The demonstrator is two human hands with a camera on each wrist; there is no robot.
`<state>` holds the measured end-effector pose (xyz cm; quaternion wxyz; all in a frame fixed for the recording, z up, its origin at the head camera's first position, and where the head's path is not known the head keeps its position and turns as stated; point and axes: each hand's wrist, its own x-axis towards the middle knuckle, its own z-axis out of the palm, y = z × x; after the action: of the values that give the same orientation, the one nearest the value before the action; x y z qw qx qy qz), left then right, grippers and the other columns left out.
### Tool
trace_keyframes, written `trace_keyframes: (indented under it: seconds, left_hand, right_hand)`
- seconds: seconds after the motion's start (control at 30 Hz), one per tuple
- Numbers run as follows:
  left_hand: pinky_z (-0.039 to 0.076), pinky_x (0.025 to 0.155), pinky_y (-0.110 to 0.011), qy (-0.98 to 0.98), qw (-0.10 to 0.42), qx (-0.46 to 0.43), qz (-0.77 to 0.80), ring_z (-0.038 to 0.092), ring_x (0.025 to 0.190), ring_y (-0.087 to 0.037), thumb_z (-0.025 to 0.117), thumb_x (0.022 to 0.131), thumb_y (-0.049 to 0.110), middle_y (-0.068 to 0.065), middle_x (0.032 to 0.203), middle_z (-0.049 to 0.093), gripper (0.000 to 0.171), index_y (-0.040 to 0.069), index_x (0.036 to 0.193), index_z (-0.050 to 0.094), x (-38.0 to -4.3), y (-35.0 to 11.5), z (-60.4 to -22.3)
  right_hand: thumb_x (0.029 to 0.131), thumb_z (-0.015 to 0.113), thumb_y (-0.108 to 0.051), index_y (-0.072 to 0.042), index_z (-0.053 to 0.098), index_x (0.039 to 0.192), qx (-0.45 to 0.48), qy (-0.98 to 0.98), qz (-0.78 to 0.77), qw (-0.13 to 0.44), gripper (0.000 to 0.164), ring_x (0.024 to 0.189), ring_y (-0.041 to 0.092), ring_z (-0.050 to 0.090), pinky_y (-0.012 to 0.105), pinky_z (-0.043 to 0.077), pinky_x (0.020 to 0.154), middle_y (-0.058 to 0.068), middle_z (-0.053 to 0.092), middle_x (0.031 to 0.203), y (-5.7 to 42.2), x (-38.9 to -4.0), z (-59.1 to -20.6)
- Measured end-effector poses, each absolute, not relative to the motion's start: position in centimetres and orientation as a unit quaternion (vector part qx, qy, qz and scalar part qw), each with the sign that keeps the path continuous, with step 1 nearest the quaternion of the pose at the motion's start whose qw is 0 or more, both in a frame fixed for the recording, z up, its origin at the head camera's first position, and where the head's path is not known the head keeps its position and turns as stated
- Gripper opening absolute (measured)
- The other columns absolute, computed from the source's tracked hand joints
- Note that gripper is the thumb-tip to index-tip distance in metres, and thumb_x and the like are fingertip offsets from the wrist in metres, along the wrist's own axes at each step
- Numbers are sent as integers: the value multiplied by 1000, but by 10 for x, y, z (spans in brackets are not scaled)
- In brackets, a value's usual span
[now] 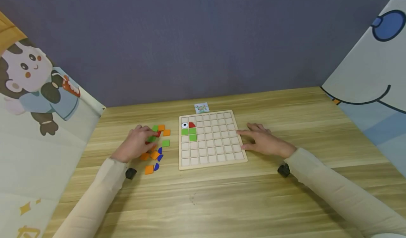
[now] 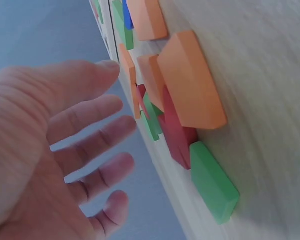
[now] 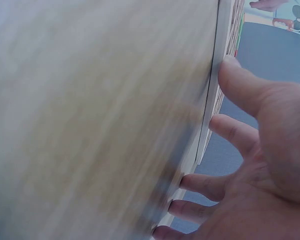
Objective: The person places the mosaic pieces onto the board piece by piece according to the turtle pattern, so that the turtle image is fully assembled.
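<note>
My left hand [image 1: 135, 142] hovers over loose tiles left of the board, fingers loosely extended; in the left wrist view nothing sits between its thumb and fingers. Near it lie an orange tile [image 2: 190, 82], a red tile [image 2: 177, 132] and a green tile [image 2: 214, 182]. A square wooden grid board [image 1: 219, 135] lies flat in the middle. Its upper left cells hold a white eye tile [image 1: 184, 125], a red rounded tile [image 1: 192, 124] and green square tiles [image 1: 192, 137]. My right hand [image 1: 263, 139] is spread at the board's right edge, with thumb and index fingertips touching it.
A small picture card [image 1: 202, 108] lies just behind the board. Blue rounded tiles [image 1: 156, 166] and an orange square [image 1: 149, 169] lie nearer the front of the loose group. A dark blue-grey wall [image 1: 203, 47] bounds the wooden table [image 1: 203, 202] at the back.
</note>
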<state>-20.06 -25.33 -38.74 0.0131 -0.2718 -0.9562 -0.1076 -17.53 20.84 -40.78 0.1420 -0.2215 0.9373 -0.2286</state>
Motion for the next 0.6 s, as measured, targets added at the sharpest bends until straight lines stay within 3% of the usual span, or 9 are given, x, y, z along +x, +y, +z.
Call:
trace_keyframes:
  seconds: [0.6]
  left_hand:
    - [28, 66, -37, -967, -33, -238, -90, 43, 81, -24, 68, 88, 25, -7, 102, 62, 25, 10, 108, 72, -205, -243, -387]
  right_hand:
    - [90, 61, -44, -23, 40, 145, -225, 938, -227, 131, 62, 137, 47, 7, 75, 8, 93, 26, 14, 152, 209, -175, -409]
